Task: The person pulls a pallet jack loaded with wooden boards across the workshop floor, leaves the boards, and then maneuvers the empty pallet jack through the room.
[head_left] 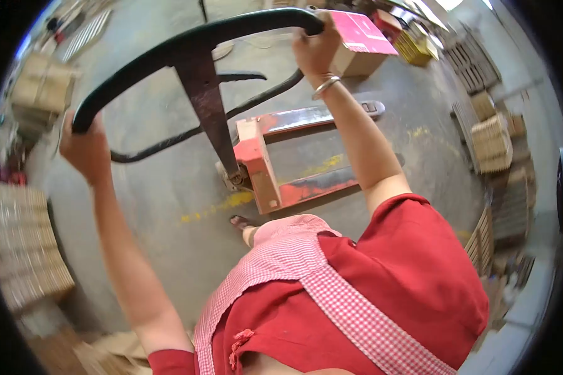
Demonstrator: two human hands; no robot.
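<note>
Both my hands grip the black looped handle (194,39) of a pallet jack. My left hand (87,145) is wrapped round the handle's left end. At its upper right end, my right hand (319,47) is closed round the bar, with a bangle on the wrist. From the handle a dark shaft (204,103) runs down to the red, worn base (256,164). Two forks (322,189) extend to the right over the floor, with nothing on them.
A pink-topped cardboard box (360,40) stands beyond the forks, beside a yellow crate (414,49). Stacked cardboard (25,240) lines the left side. Pallets (472,59) and bundled cardboard (491,144) lie along the right wall. My foot (239,221) is near the jack's base.
</note>
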